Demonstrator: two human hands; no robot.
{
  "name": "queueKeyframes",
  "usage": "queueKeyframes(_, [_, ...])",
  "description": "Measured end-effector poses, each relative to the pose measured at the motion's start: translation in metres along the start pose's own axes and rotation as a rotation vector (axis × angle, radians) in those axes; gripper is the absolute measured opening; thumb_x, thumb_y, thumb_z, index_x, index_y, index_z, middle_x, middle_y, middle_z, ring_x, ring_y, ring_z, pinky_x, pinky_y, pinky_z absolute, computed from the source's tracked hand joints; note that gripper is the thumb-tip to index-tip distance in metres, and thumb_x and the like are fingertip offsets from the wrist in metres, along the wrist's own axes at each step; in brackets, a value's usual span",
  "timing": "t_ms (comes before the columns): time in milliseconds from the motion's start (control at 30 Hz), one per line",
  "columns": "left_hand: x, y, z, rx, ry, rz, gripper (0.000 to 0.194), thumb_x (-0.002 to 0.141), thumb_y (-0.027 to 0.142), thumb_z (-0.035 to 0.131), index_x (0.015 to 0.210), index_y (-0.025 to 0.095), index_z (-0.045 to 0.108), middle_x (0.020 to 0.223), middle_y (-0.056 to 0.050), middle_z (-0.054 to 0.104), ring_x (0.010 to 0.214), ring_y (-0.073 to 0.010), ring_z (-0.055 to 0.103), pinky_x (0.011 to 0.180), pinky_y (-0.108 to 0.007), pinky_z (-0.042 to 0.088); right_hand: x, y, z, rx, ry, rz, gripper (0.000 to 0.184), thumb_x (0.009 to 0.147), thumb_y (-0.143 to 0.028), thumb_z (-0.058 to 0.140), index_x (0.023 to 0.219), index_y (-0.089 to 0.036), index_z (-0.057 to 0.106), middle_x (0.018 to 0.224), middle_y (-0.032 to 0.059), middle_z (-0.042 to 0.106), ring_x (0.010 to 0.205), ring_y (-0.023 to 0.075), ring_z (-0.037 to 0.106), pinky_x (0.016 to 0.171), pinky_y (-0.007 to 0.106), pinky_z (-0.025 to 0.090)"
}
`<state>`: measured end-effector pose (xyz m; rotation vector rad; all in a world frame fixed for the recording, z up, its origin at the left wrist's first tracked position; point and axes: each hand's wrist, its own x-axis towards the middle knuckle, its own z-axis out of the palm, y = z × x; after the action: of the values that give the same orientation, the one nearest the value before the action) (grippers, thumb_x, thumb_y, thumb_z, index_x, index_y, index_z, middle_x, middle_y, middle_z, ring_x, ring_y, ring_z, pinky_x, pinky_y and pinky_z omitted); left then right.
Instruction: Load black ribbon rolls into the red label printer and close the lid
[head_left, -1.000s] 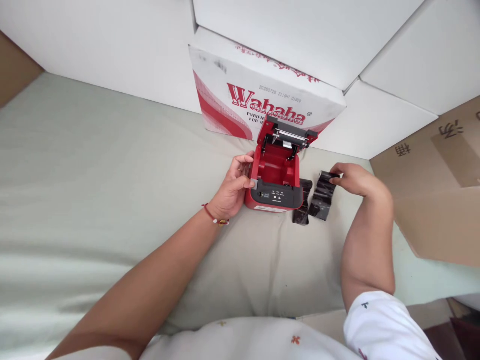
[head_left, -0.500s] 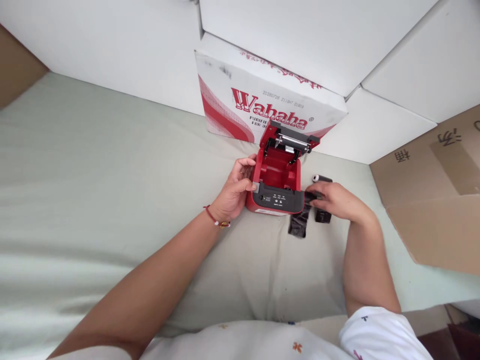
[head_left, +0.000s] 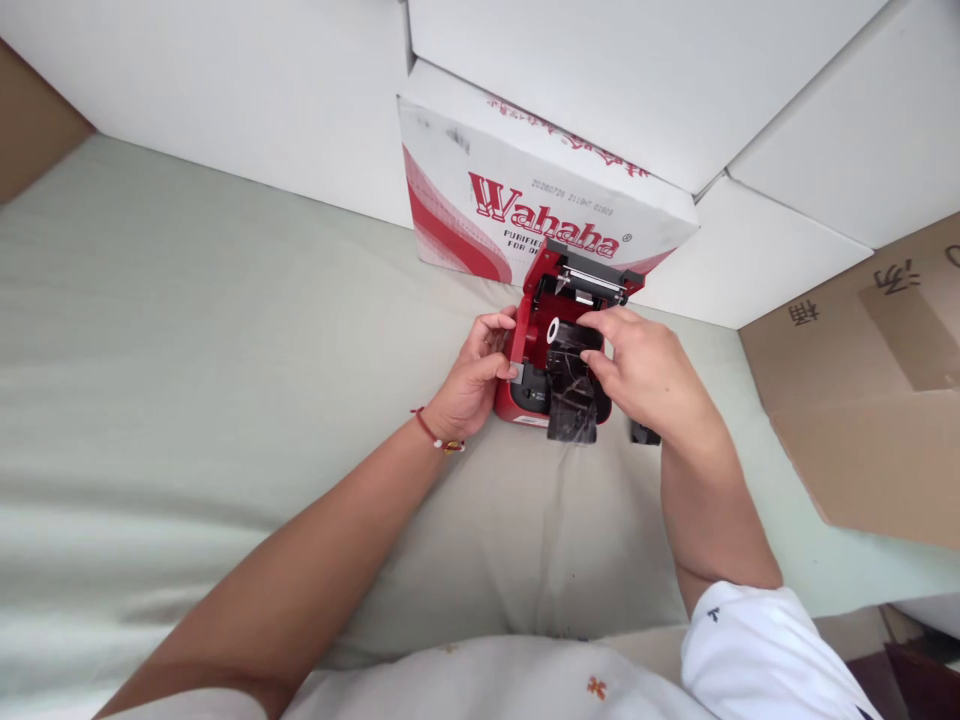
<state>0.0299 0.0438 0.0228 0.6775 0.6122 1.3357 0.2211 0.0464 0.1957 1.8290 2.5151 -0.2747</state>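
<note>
Roll (head_left: 573, 385), glossy black, white-cored, in right grip (head_left: 649, 367) (left grip (head_left: 474, 382) around printer's edge (head_left: 519, 342)).

Left arm (head_left: 315, 540) stretched diagonally up from lower left, wrist (head_left: 442, 412) near straight; left hand (head_left: 472, 385) in a grip, thumb (head_left: 493, 369) apart from bent fingers (head_left: 491, 325). Right forearm (head_left: 709, 500) angled up and inward; right hand (head_left: 643, 370) pinching, index finger (head_left: 601, 318) extended, thumb (head_left: 598, 366) nearer the body.
</note>
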Motion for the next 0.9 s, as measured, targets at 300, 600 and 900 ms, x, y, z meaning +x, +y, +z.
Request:
queueKeyframes(300, [0.000, -0.006, 0.002, 0.046, 0.000, 0.065, 0.052, 0.069, 0.025, 0.083, 0.117, 0.033, 0.064, 0.167, 0.002, 0.062, 0.158, -0.0307, 0.055, 0.124, -0.044, 0.050, 0.028, -0.018, 0.012, -0.257, -0.092, 0.100, 0.045, 0.107, -0.019, 0.057, 0.147, -0.023, 0.078, 0.138, 0.0174, 0.083, 0.118, 0.0377, 0.080, 0.089, 0.043, 0.058])
queueKeyframes(600, [-0.038, -0.009, 0.022, 0.829, -0.059, 0.662, 0.041, 0.082, 0.042, 0.091, 0.122, 0.037, 0.081, 0.145, -0.008, 0.074, 0.163, -0.0487, 0.049, 0.146, -0.073, 0.016, 0.034, -0.007, 0.021, -0.088, -0.105, -0.002, 0.039, 0.110, -0.024, 0.058, 0.140, -0.020, 0.081, 0.145, 0.0175, 0.083, 0.130, 0.0377, 0.080, 0.102, 0.046, 0.060])
queueKeyframes(900, [-0.048, -0.025, 0.021, 1.153, -0.062, 0.961, 0.047, 0.085, 0.034, 0.090, 0.130, 0.045, 0.084, 0.112, -0.004, 0.085, 0.118, -0.0380, 0.072, 0.126, -0.065, 0.042, 0.008, 0.031, -0.005, 0.262, 0.502, -0.010, 0.053, 0.121, -0.050, 0.043, 0.150, -0.022, 0.079, 0.155, 0.0168, 0.078, 0.140, 0.0334, 0.074, 0.116, 0.049, 0.061])
